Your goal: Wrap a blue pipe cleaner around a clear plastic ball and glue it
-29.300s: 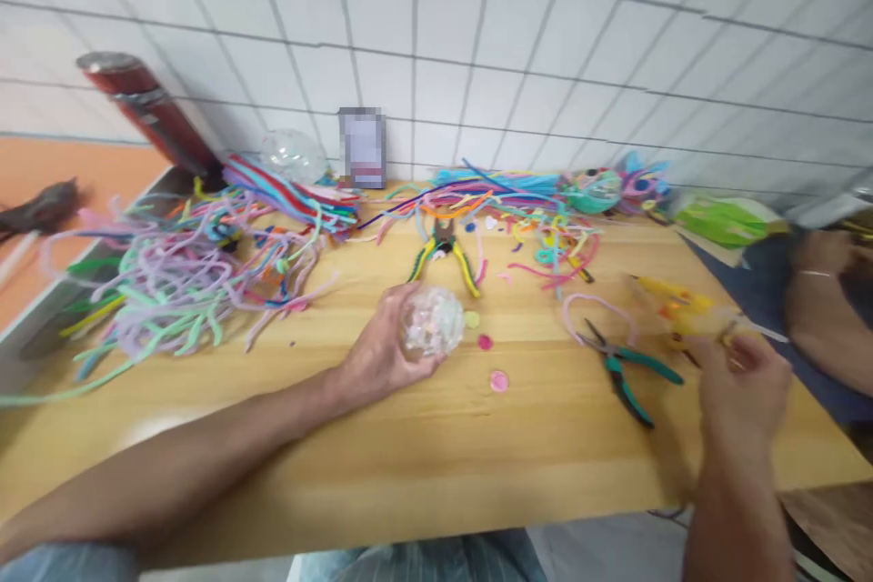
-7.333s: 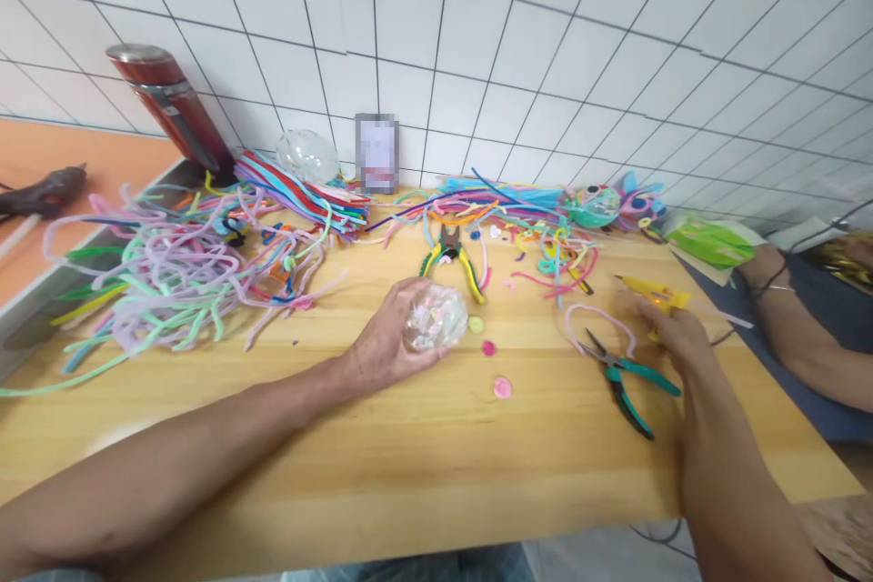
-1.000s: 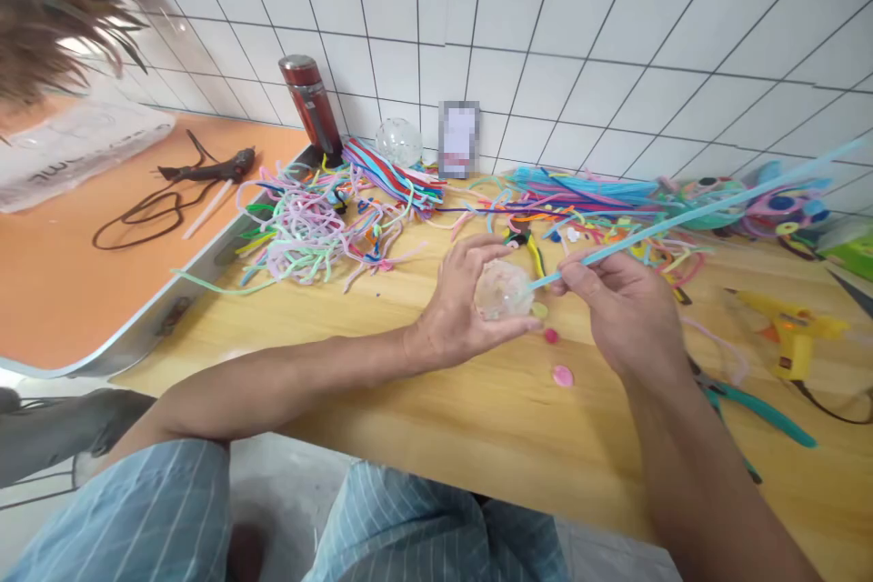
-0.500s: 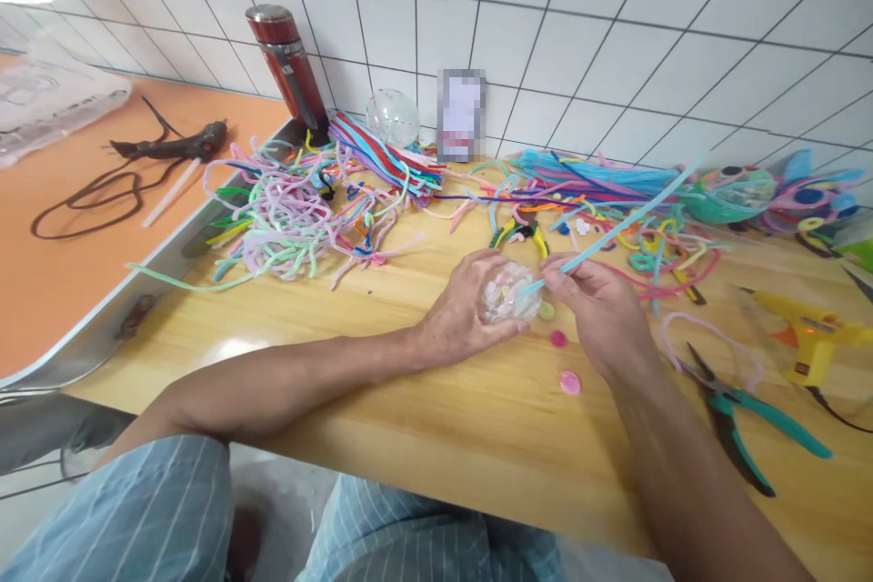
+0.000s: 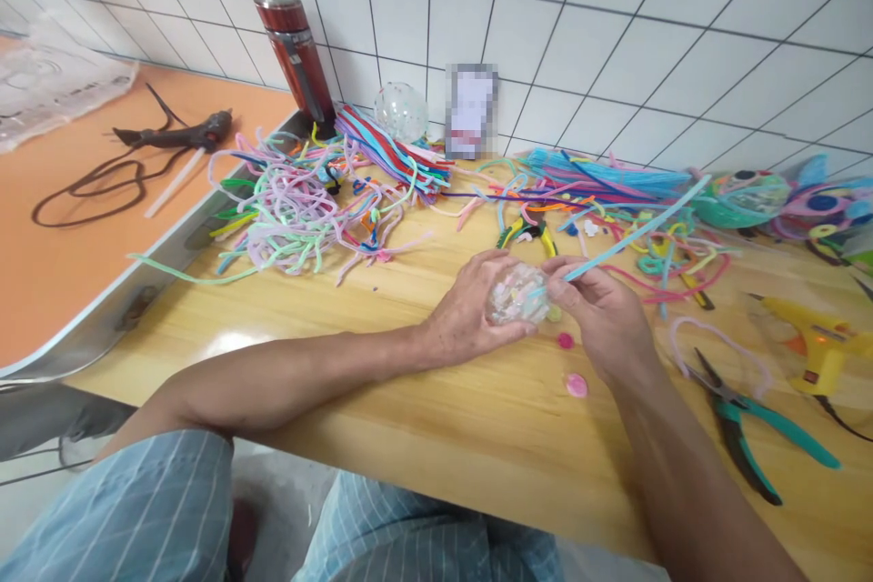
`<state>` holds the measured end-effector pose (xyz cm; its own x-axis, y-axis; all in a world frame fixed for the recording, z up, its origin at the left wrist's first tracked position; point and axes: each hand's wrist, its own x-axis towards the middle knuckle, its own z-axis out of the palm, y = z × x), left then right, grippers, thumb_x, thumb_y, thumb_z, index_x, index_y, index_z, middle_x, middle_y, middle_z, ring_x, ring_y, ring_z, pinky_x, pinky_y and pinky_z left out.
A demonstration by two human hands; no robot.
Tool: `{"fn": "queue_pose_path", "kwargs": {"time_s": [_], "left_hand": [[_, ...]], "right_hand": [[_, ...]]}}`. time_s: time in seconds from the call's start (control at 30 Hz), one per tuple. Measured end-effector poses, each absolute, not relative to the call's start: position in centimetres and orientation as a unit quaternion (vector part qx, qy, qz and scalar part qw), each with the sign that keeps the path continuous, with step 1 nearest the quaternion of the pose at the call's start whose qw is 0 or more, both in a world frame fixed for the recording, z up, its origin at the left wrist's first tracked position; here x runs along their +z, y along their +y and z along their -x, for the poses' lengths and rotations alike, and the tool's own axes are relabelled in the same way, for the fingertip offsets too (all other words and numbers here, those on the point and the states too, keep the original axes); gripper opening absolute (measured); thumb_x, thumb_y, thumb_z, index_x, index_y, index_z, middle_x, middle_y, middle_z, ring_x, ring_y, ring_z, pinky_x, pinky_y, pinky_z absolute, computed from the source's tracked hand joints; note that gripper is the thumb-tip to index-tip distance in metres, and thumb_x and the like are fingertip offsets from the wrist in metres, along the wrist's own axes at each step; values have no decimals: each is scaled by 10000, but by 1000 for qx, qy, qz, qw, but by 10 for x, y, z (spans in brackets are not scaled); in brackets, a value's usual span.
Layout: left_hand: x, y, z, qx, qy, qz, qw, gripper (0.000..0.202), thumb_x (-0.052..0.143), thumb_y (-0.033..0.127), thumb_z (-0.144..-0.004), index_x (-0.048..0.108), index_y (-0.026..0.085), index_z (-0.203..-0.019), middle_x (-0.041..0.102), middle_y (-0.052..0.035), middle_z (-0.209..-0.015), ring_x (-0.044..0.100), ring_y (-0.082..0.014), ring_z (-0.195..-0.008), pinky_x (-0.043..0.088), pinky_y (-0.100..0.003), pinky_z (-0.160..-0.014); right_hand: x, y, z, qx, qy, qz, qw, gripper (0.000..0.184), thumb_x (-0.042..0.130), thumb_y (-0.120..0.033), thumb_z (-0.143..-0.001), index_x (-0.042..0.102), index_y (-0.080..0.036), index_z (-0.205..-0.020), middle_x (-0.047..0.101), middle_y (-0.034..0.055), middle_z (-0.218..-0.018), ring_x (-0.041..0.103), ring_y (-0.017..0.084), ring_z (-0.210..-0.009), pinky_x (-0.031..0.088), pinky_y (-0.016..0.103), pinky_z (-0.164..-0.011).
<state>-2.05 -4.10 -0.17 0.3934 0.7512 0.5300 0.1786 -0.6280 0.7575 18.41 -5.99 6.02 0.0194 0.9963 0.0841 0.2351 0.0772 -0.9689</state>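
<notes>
My left hand (image 5: pixel 464 305) is wrapped round a clear plastic ball (image 5: pixel 513 296) with pale coloured bits in or on it, held above the wooden table. Between the thumb and fingers of my right hand (image 5: pixel 604 305) is a light blue pipe cleaner (image 5: pixel 637 235). Its near end reaches the right side of the ball; whether it goes inside I cannot tell. The far end sticks up to the right. Below the hands lie a dark pink disc (image 5: pixel 566 341) and a lighter pink disc (image 5: pixel 576 385). Yellow-handled pliers (image 5: pixel 546 241) lie just behind the ball.
Teal-handled pliers (image 5: pixel 740 405) and a yellow glue gun (image 5: pixel 822 346) lie to the right. Tangled pipe cleaners (image 5: pixel 293 209) and a bundle (image 5: pixel 396 155) spread along the back left. A red thermos (image 5: pixel 296 59), a second clear ball (image 5: pixel 401 112) and a phone (image 5: pixel 472 112) stand by the tiled wall.
The view has shifted slightly, moving everything a little to the right in the picture. Both hands keep their hold on the ball and pipe cleaner, with little visible change between them.
</notes>
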Motion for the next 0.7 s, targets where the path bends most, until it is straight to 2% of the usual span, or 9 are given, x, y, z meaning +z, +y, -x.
{"fn": "queue_pose_path", "kwargs": {"time_s": [0.3, 0.53, 0.7], "left_hand": [[-2, -41, 20, 456, 300, -777, 314, 803, 870, 501, -839, 472, 230, -1481, 586, -192, -1493, 487, -378, -1536, 453, -625, -1265], [-2, -41, 21, 459, 290, -780, 312, 799, 872, 454, -843, 458, 242, -1493, 603, -189, -1477, 488, -387, -1533, 447, -635, -1260], [-3, -40, 21, 457, 283, -786, 305, 793, 864, 440, -851, 445, 255, -1498, 599, -175, -1480, 486, -382, -1538, 450, -630, -1258]], "right_hand": [[58, -59, -182, 405, -580, 548, 447, 296, 861, -521, -798, 768, -255, -888, 745, 40, -1145, 689, 212, -985, 551, 381, -917], [57, -59, -183, 390, -595, 549, 438, 281, 837, -515, -821, 748, -255, -879, 741, 46, -1158, 684, 217, -980, 545, 410, -935], [57, -60, -181, 378, -603, 547, 440, 244, 834, -461, -806, 722, -260, -886, 751, 50, -1157, 689, 252, -1074, 534, 455, -995]]}}
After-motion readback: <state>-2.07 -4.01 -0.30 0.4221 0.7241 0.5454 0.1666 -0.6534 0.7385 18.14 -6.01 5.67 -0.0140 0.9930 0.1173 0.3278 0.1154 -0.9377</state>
